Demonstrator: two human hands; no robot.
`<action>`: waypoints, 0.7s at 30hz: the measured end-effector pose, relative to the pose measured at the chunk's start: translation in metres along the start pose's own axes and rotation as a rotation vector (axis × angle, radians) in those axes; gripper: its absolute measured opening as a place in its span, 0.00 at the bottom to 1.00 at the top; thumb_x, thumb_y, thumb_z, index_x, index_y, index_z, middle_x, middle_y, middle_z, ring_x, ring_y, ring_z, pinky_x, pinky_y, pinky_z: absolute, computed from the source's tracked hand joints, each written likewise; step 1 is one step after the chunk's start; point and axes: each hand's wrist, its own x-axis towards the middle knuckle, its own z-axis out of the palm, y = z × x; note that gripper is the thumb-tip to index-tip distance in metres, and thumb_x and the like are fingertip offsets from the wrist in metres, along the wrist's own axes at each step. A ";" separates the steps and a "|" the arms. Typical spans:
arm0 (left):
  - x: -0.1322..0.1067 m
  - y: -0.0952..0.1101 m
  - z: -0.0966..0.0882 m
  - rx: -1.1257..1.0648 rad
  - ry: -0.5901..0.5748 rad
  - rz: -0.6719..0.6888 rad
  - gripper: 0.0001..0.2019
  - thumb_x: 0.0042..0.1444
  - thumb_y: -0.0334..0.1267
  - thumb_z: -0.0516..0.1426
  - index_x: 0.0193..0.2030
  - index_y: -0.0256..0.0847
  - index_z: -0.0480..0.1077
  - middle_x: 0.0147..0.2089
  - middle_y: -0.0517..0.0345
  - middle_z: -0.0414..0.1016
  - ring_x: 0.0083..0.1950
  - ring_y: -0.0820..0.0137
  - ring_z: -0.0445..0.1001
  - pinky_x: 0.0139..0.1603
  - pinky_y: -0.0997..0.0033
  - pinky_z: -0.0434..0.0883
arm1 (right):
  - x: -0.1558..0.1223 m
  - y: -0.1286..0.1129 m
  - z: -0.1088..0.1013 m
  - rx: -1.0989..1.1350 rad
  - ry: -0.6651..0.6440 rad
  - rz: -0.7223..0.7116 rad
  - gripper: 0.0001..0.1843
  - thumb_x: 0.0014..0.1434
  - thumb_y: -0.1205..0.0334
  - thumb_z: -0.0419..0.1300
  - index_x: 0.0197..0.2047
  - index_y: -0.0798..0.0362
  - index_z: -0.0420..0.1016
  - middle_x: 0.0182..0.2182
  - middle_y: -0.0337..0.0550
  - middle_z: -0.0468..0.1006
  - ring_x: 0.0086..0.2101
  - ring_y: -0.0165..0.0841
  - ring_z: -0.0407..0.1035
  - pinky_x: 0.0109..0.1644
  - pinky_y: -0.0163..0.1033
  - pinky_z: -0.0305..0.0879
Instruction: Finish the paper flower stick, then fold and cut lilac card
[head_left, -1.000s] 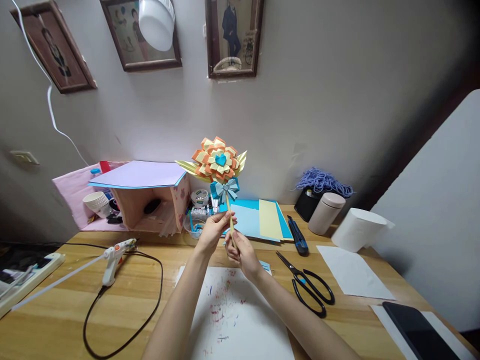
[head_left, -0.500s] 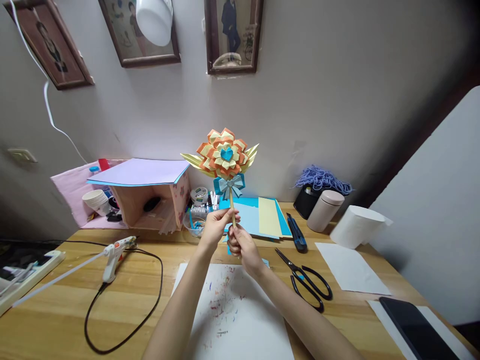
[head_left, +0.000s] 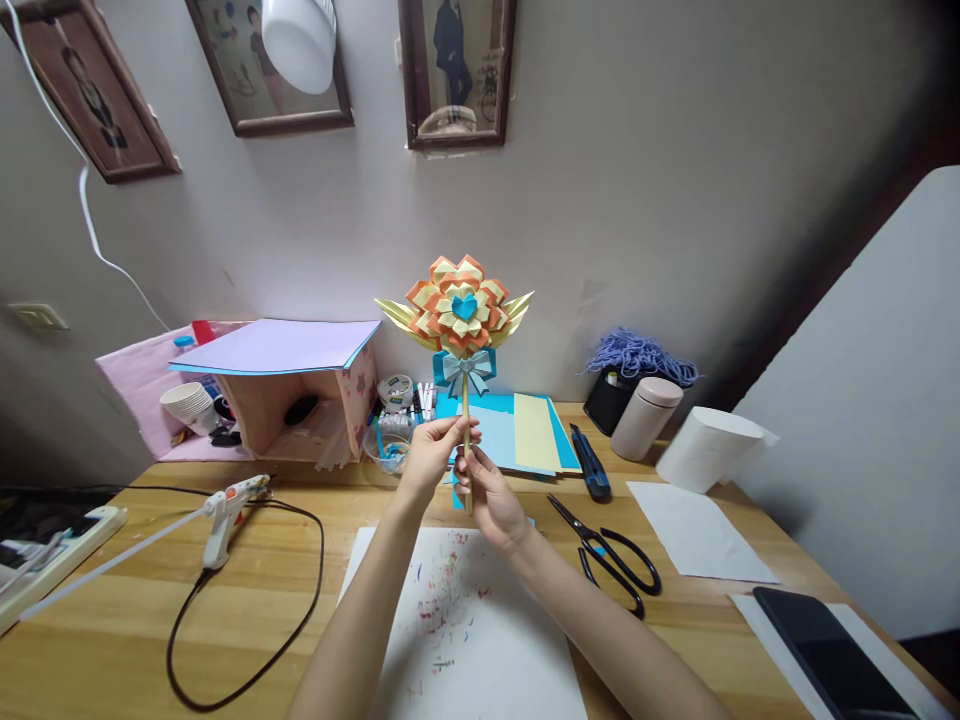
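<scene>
Nearest, a white sheet point(head_left: 480, 650) flecked with colour is seen on the wooden table point(head_left: 112, 640), with black scissors point(head_left: 607, 560) laid to its right. Above the sheet, the lower part of a thin wooden stick point(head_left: 466, 408) is gripped by the right hand point(head_left: 491, 505), whose fingers are curled around it. A little higher, the stick is pinched between the thumb and fingertips of the left hand point(head_left: 431, 455). Compared with one second ago, the stick has been brought from a lean toward the left to nearly upright, and the paper flower point(head_left: 465, 305) on its top has been shifted to the right. It is judged that the piece is being turned for a look from the front. The flower is held in the air above the table, before the wall. Orange and pale yellow folded petals, a blue heart in the centre, yellow leaves at both sides and a blue bow point(head_left: 466, 368) beneath are shown. Farther back, coloured paper sheets point(head_left: 525, 435) are lying.
</scene>
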 end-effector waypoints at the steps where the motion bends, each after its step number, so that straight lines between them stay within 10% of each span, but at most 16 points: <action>1: 0.001 -0.001 -0.001 0.000 -0.001 0.010 0.17 0.44 0.47 0.62 0.34 0.33 0.77 0.29 0.51 0.78 0.29 0.70 0.73 0.30 0.74 0.68 | 0.001 0.000 -0.001 -0.013 -0.020 -0.008 0.14 0.49 0.55 0.64 0.32 0.52 0.65 0.25 0.34 0.60 0.20 0.22 0.48 0.20 0.29 0.47; 9: 0.010 -0.017 -0.002 0.105 -0.007 0.070 0.17 0.48 0.47 0.59 0.36 0.34 0.76 0.33 0.49 0.79 0.35 0.65 0.75 0.39 0.68 0.70 | 0.012 0.006 -0.015 -0.349 -0.059 -0.122 0.18 0.56 0.45 0.55 0.38 0.50 0.60 0.18 0.27 0.49 0.15 0.21 0.40 0.17 0.29 0.35; 14: -0.003 -0.033 -0.010 0.289 0.015 0.116 0.17 0.51 0.48 0.56 0.43 0.40 0.73 0.48 0.48 0.74 0.50 0.63 0.71 0.49 0.66 0.68 | 0.031 0.005 -0.040 -0.421 -0.002 -0.239 0.17 0.57 0.46 0.54 0.38 0.50 0.58 0.22 0.29 0.60 0.15 0.19 0.41 0.17 0.28 0.38; 21: -0.074 -0.091 -0.063 0.604 -0.058 -0.072 0.18 0.56 0.51 0.47 0.38 0.43 0.72 0.43 0.52 0.75 0.44 0.61 0.73 0.47 0.61 0.68 | 0.076 -0.026 -0.082 -0.540 0.118 -0.376 0.18 0.53 0.46 0.57 0.38 0.50 0.62 0.29 0.37 0.70 0.25 0.27 0.64 0.28 0.34 0.64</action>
